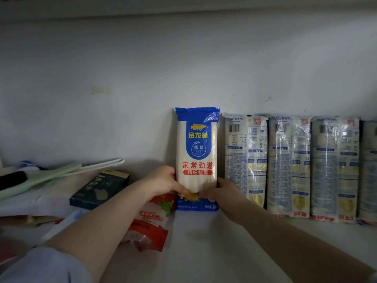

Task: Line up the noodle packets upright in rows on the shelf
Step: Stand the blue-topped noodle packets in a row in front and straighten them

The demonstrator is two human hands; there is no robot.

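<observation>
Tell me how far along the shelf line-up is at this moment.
Done: several pale noodle packets stand upright in a row against the back wall at right. In hand: the left hand and right hand hold the blue packet upright at the row's left end, a slight gap beside it. Left: a red packet lies flat near the front; whether it is noodles is unclear.

A household storage shelf (204,242), judging by its mix: noodle packets (289,166) stood in a row against a scuffed white wall (142,78), beside a dark box (100,190), red snack packets (149,227) and plastic hangers (61,172).
</observation>
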